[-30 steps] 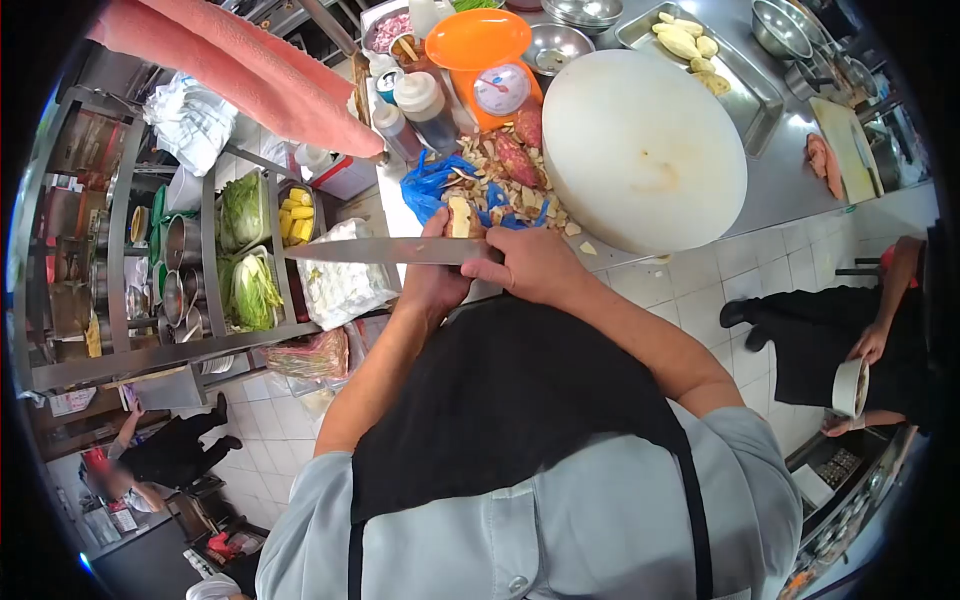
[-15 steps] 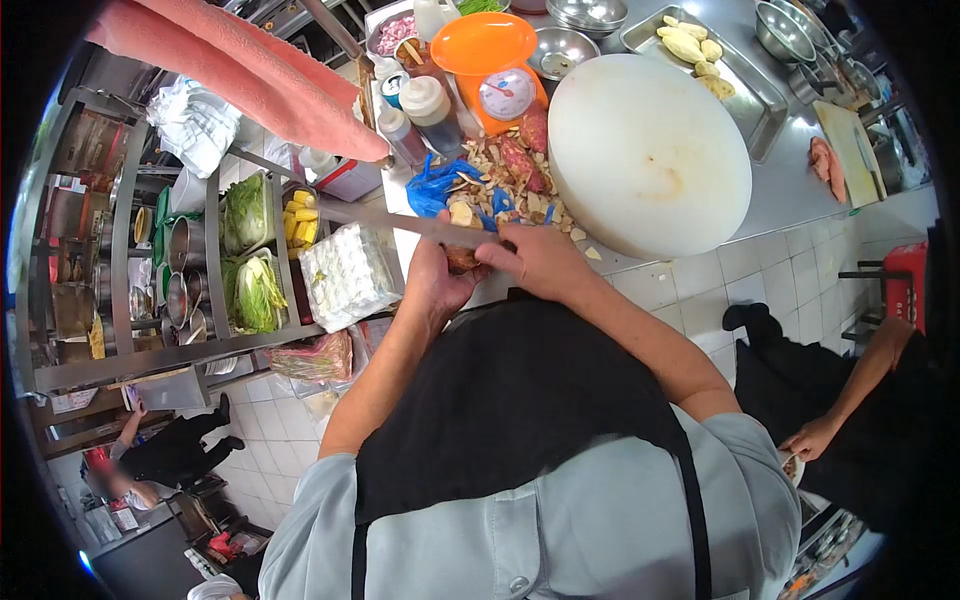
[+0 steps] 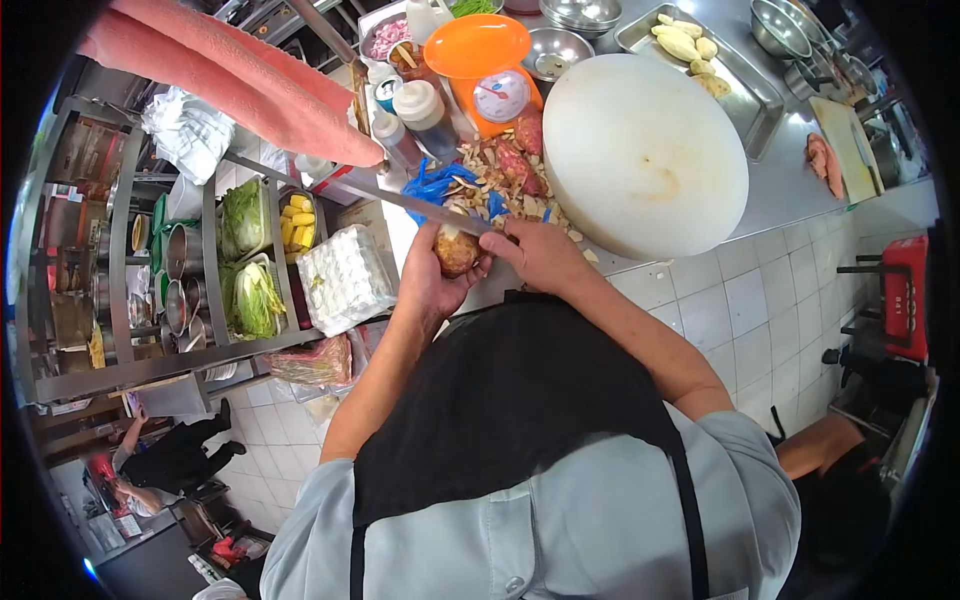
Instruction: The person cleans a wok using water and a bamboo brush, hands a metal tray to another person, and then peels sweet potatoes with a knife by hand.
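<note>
My left hand point(image 3: 432, 278) cups a partly peeled sweet potato point(image 3: 457, 254), brown-skinned with a pale cut patch at its top. My right hand point(image 3: 535, 255) grips a knife point(image 3: 425, 208), and the handle is hidden in my fingers. Its long blade crosses above the sweet potato and points to the upper left. Just beyond my hands lies a heap of peelings point(image 3: 495, 170) on a blue plastic bag point(image 3: 438, 184). Reddish unpeeled sweet potatoes point(image 3: 515, 165) rest among the peelings.
A thick round white cutting board point(image 3: 645, 155) lies right of the peelings. Behind stand an orange scale point(image 3: 500, 95) and sauce bottles point(image 3: 425, 110). A metal tray point(image 3: 740, 95) holds peeled pale pieces. A pink towel point(image 3: 230, 80) hangs at left, above shelves with cabbage point(image 3: 255, 300). Other people are nearby.
The sweet potato shows more clearly now, with the knife blade higher over its top. At the right, the co-worker with the bowl has moved, and the arm and bowl no longer show.
</note>
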`<state>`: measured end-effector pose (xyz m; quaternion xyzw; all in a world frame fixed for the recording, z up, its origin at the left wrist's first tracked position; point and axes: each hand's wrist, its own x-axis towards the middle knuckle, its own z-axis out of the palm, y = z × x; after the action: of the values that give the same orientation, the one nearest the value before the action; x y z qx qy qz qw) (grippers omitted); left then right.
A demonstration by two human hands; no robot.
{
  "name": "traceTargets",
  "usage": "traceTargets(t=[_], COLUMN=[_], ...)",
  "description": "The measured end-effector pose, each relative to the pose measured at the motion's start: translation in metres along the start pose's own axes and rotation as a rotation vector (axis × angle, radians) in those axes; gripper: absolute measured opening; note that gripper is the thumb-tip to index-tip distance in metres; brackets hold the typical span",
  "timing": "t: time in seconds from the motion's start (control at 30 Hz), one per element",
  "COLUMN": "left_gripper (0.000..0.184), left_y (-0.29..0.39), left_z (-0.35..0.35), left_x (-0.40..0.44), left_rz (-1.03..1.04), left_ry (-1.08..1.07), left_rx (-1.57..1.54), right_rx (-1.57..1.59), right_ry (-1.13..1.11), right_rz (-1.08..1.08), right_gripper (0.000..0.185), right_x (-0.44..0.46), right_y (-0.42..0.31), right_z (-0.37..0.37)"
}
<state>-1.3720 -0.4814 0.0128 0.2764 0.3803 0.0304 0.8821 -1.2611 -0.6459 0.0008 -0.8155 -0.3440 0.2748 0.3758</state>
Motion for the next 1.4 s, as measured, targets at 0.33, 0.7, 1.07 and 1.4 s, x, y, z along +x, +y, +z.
traceTargets(t=[0.33, 0.7, 1.07, 1.4], left_gripper=[0.04, 0.044, 0.042, 0.042], left_y=[-0.001, 0.004, -0.001, -0.006], left_z=[0.0, 0.003, 0.01, -0.009], left_x=[0.007, 0.01, 0.001, 0.014], left_rz=[-0.006, -0.002, 0.022, -0.052], left_ry=[0.133, 0.046, 0.141, 0.049], left_rx=[0.029, -0.02, 0.07, 0.0], right_rx=[-0.057, 0.108, 0.036, 0.049], right_ry=[0.013, 0.03, 0.072, -0.025], right_rz=[0.002, 0.018, 0.104, -0.038], right_gripper=[0.073, 0.069, 0.076, 0.074], right_x=[0.005, 0.005, 0.01, -0.005], right_y=[0.008, 0.01, 0.028, -0.003], right_z=[0.0, 0.0, 0.005, -0.005])
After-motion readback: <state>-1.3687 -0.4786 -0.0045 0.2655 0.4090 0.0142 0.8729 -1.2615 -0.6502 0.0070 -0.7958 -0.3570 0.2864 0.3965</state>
